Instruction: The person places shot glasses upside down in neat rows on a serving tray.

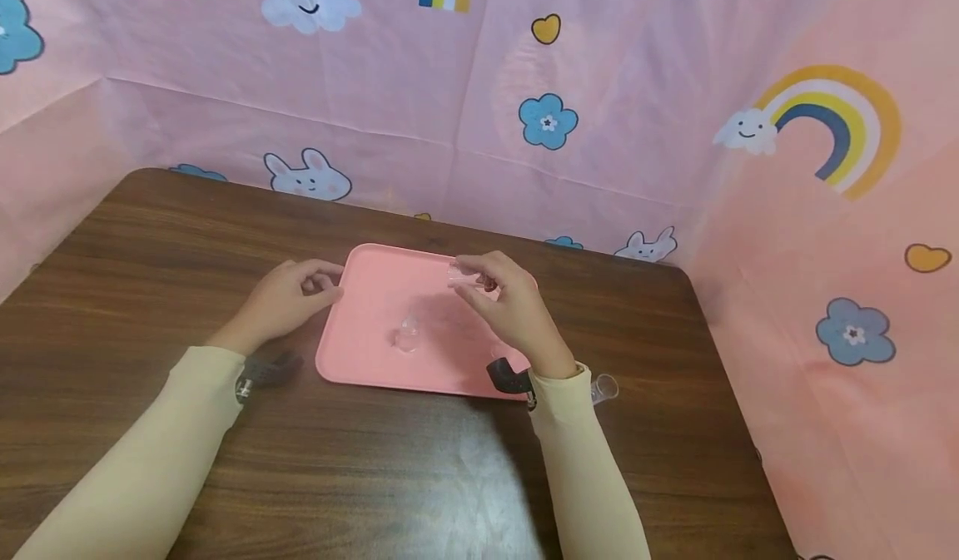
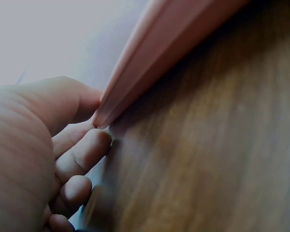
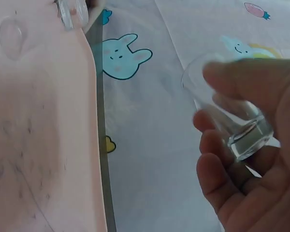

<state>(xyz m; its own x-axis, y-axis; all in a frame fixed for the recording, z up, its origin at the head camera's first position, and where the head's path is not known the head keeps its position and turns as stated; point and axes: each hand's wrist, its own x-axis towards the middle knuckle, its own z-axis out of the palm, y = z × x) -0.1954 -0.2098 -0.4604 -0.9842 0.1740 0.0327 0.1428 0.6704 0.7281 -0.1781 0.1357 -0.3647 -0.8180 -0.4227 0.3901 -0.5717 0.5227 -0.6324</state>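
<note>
A pink tray (image 1: 367,310) lies on the wooden table, and my left hand (image 1: 285,298) pinches its left edge between thumb and fingers. In the left wrist view the tray's rim (image 2: 135,67) runs up from those fingertips. Over the tray's far right part, my right hand (image 1: 517,310) grips a small clear shot glass (image 3: 251,140) between thumb and curled fingers, its thick base toward the palm. Another clear glass (image 1: 407,337) sits on the tray left of its middle.
A further clear glass (image 1: 603,388) lies on the table (image 1: 404,468) beside my right wrist, partly hidden by the sleeve. Behind the table hangs a pink cloth (image 1: 419,111) with cartoon prints, and it continues along the right side.
</note>
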